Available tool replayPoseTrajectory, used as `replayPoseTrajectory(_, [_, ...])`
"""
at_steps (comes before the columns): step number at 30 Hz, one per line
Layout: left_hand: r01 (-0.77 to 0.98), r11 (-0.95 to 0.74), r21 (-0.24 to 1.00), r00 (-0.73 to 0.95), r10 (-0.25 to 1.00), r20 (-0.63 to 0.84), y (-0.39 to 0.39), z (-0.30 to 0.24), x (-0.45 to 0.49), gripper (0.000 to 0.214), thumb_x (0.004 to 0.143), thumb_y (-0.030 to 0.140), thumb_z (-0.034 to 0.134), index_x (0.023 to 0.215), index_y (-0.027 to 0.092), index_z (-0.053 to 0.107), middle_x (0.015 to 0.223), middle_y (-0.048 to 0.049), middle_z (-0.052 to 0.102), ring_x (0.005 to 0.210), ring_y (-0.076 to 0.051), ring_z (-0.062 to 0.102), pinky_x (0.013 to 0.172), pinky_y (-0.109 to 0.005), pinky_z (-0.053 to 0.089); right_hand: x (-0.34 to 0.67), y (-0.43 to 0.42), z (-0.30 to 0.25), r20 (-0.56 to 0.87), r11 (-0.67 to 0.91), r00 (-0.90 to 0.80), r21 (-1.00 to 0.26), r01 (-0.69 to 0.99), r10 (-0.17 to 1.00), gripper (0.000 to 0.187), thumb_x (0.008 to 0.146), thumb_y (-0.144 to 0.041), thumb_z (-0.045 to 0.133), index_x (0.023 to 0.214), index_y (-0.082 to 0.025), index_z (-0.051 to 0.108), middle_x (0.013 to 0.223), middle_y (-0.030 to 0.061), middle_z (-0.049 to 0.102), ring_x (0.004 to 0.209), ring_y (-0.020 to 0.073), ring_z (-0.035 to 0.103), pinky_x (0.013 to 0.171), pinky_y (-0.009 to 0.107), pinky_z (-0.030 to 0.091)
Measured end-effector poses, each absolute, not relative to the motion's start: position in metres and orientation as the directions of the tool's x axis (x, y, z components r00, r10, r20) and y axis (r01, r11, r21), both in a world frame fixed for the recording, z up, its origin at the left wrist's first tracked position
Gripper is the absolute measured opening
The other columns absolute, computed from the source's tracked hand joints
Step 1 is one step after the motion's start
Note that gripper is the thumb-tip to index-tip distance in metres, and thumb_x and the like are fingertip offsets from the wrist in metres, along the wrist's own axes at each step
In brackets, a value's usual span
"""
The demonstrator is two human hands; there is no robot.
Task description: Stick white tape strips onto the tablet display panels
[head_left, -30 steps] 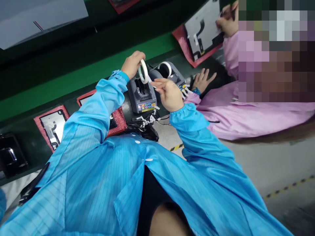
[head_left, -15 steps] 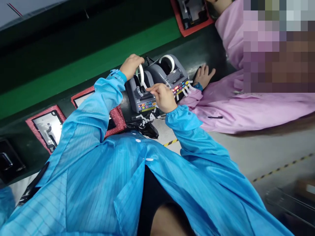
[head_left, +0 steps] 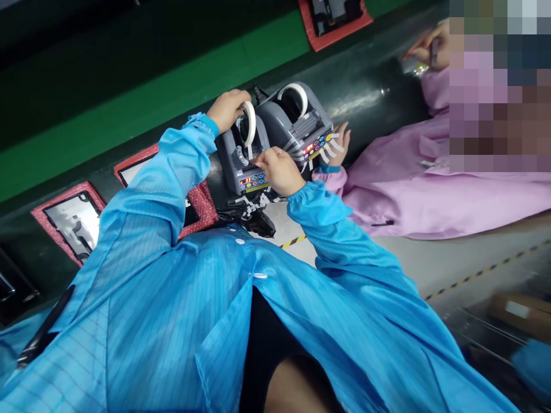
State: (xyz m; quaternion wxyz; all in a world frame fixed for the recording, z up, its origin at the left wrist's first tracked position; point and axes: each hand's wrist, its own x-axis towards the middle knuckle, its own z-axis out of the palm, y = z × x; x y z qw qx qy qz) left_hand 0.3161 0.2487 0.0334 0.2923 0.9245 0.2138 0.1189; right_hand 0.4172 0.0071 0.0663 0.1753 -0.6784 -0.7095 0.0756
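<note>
My left hand (head_left: 227, 109) is closed round a white tape roll (head_left: 249, 123) and holds it upright in the top of a grey tape dispenser (head_left: 241, 160). My right hand (head_left: 278, 170) pinches the free end of the tape just above the dispenser's front, near its coloured buttons. A second grey tape dispenser (head_left: 301, 123) with its own white roll stands right beside it. Cut white tape strips hang from that second machine's front.
A person in a pink coat sits at the right; one hand (head_left: 340, 146) touches the second dispenser, the other (head_left: 424, 49) holds a small object. Red trays with black-and-white parts (head_left: 71, 221) lie on the dark bench. A black bag (head_left: 252, 218) hangs at the bench edge.
The tape roll has come down from mid-air into the dispenser. My right hand followed down to the machine's front with the tape end. The neighbour's hand moved onto the second dispenser.
</note>
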Motion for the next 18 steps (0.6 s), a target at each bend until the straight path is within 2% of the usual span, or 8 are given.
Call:
replayPoseTrajectory(6, [0.319,-0.754,0.575,0.871,0.473,0.136,0.241,0.038,0.313,0.029,0.088,0.013,0.074,0.109,0.022,0.055,0.112,0.0010,0.063,0.091,-0.015,0.046,0.096,-0.033,0.043,0.417,0.015,0.063,0.066,0.038,-0.022,-0.255,0.966,0.998,0.018,0.093,-0.027,0.045,0.091,-0.019,0.060,0.090,0.0129,0.066,0.085,0.0253,0.059,0.083,0.042,0.049])
replayPoseTrajectory(13, [0.444,-0.742,0.502,0.851,0.524,0.023,0.228,0.051,0.312,0.026,0.095,0.010,0.064,0.119,0.017,0.057,0.113,0.0008,0.065,0.096,-0.014,0.049,0.099,-0.033,0.042,0.415,0.017,0.068,-0.015,0.037,-0.042,-0.226,0.974,0.999,0.021,0.095,-0.027,0.040,0.097,-0.019,0.059,0.095,0.0154,0.067,0.093,0.0296,0.059,0.087,0.047,0.046])
replayPoseTrajectory(18, [0.441,-0.749,0.494,0.847,0.530,0.047,0.228,0.051,0.316,0.024,0.095,0.013,0.066,0.118,0.017,0.057,0.113,0.0011,0.067,0.095,-0.015,0.050,0.097,-0.032,0.042,0.414,0.014,0.077,-0.032,0.117,-0.129,-0.264,0.958,0.991,0.019,0.092,-0.027,0.043,0.102,-0.019,0.057,0.099,0.0165,0.069,0.103,0.0339,0.057,0.089,0.052,0.044])
